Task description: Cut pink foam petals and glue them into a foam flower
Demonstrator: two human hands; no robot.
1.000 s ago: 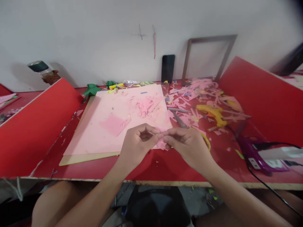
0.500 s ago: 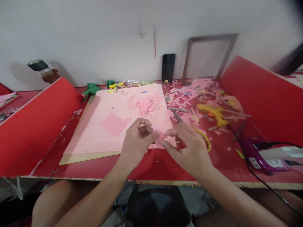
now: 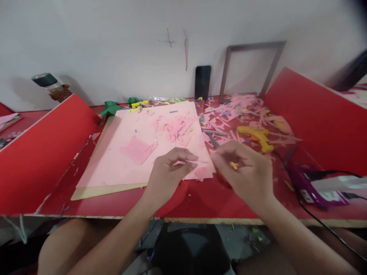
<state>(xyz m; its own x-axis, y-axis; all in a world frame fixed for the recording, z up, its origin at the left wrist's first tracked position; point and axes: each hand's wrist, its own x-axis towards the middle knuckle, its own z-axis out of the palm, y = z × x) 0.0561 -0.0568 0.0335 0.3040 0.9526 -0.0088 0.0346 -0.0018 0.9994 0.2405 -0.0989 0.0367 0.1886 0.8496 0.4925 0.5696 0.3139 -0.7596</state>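
Observation:
My left hand (image 3: 169,168) hovers over the right front of a large pink sheet (image 3: 100,164), thumb and fingers pinched on a thin pink paper strip (image 3: 203,161) that sticks out to the right. My right hand (image 3: 246,172) is further right, past the sheet's edge, its thumb and forefinger closed at a small pink paper scrap (image 3: 212,151). Scissors (image 3: 213,140) lie behind the right hand, their yellow handle mostly hidden by it. Near the left hand is a square pink paper piece (image 3: 137,149), with a heap of pink cuttings (image 3: 174,128) behind.
A yellow glue gun (image 3: 256,136) and many pink scraps (image 3: 246,105) lie at the right back. A purple power strip (image 3: 315,191) with cables is at the right. Red boards (image 3: 46,160) flank the table. A phone (image 3: 202,82) and a frame (image 3: 225,72) lean on the wall.
My right hand has moved away to the right from the left hand; they were together at a small pink paper piece. The left hand has shifted slightly right.

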